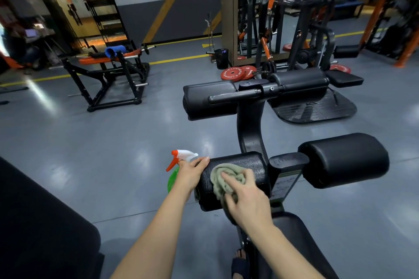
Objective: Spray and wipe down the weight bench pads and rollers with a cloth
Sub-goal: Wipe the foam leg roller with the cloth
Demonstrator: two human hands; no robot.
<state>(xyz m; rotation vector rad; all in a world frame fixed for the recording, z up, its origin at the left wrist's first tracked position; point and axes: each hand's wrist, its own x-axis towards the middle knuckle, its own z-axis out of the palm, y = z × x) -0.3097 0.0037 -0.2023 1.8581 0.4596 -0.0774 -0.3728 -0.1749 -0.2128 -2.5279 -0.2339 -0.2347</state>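
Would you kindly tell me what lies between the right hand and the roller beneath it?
In the head view, a crumpled grey-green cloth lies between the right hand and the black roller.

1 head cam, wide-angle, faces fwd + down; roller [254, 165] close below, gym floor [113, 154] beyond.
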